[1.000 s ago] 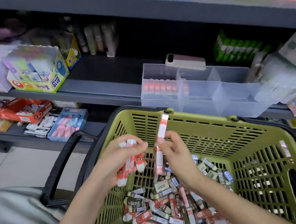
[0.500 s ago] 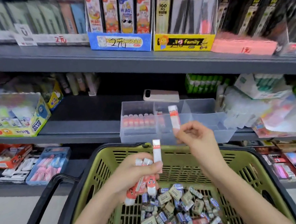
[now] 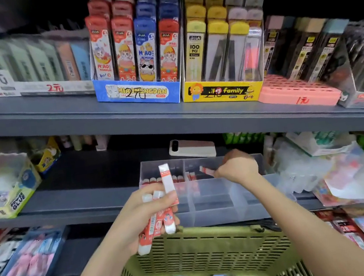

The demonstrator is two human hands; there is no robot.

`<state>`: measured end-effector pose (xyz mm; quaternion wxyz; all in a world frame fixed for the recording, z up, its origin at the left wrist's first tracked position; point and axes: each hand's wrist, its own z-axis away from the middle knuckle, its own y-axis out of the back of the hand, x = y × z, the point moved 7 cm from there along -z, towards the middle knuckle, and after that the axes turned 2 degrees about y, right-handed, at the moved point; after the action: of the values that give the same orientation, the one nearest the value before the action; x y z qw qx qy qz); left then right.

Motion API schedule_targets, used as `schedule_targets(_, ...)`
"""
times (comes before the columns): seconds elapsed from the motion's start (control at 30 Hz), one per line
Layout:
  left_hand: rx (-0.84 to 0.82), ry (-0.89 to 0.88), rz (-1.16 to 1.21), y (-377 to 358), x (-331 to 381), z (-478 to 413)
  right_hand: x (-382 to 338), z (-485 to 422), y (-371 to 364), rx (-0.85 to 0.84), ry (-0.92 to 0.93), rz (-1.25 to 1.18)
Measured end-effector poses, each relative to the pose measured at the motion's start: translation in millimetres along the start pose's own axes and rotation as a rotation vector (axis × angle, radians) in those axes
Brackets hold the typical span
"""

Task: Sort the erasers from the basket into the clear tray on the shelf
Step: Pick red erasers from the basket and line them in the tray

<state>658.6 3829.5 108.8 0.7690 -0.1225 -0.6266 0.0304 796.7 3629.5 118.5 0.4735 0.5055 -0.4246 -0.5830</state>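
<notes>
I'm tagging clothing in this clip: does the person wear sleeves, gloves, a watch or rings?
No sleeves show: both forearms are bare to the picture's edge. The left hand and right hand are ungloved, with no watch, bracelet or ring visible; the right fingers are mostly hidden.

Dim top, blurred edges, wide-angle bend

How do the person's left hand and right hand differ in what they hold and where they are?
The left hand grips several long red-and-white stick erasers; the right hand pinches a single red-and-white eraser. The left hand is near the far rim of the green plastic basket; the right hand is over the clear plastic divided tray. Both hold the same kind of eraser.
</notes>
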Motion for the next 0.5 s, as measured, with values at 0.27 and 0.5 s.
schedule_targets(0.27, -0.011, 0.020, 0.003, -0.6, -5.6, -14.5, -19.2, -19.1, -18.8, -0.098, 0.033, 0.090)
schedule_targets(0.5, 0.003, -0.012, -0.008, -0.7, -7.3, -14.9, -19.0, -26.3, -27.9, -0.203, 0.105, 0.111)
